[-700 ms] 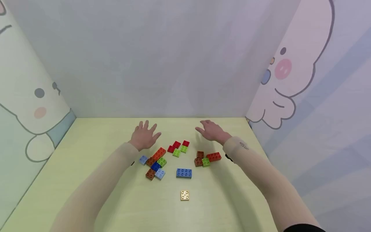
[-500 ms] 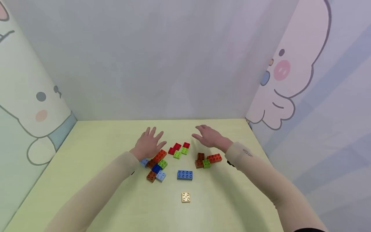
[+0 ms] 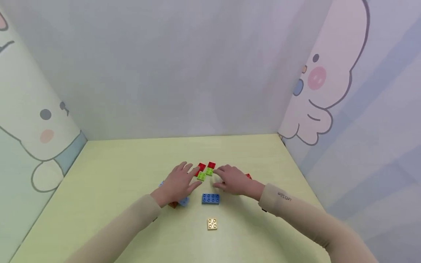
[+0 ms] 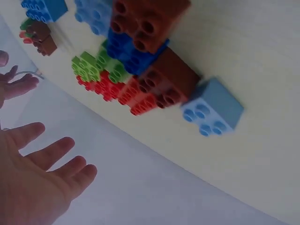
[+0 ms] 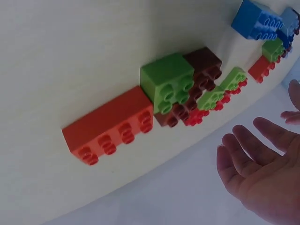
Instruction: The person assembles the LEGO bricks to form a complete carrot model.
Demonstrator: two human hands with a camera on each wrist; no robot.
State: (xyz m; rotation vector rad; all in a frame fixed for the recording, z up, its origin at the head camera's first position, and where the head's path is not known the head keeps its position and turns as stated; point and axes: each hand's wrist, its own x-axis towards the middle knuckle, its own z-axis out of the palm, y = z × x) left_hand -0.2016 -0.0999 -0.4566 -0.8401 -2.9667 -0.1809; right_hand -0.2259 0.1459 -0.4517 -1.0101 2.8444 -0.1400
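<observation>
Pale yellow table [image 3: 108, 164], grey wall [image 3: 184, 73] behind it, cartoon characters [image 3: 322, 78] on the side panels. Both hands are holding nothing: the left hand [image 3: 179, 184] has its fingers out and a bit spread, and the right hand [image 3: 234, 180] is loose with a gentle bend in the fingers. They're apart from each other, with two lime bricks [image 3: 201, 176] between the fingertips and red bricks [image 3: 211, 165] just past those. Can't tell from above if a fingertip brushes one.

Blue brick [image 3: 210, 198] sits nearer the person, gold brick [image 3: 212, 224] nearer still. On the left, a light blue brick [image 4: 213, 110] is just beside a brown brick [image 4: 169, 77]; over on the right, a long red brick [image 5: 110, 124] sits tight against a green brick [image 5: 166, 77].

My two cents: go in with thumb and one finger on the side faces, not the studs. Packed ones will probably drag their neighbours, so steady those with the other hand. Hands hide a lot of the pile here, so I'd come in slow and from the outer edge.
</observation>
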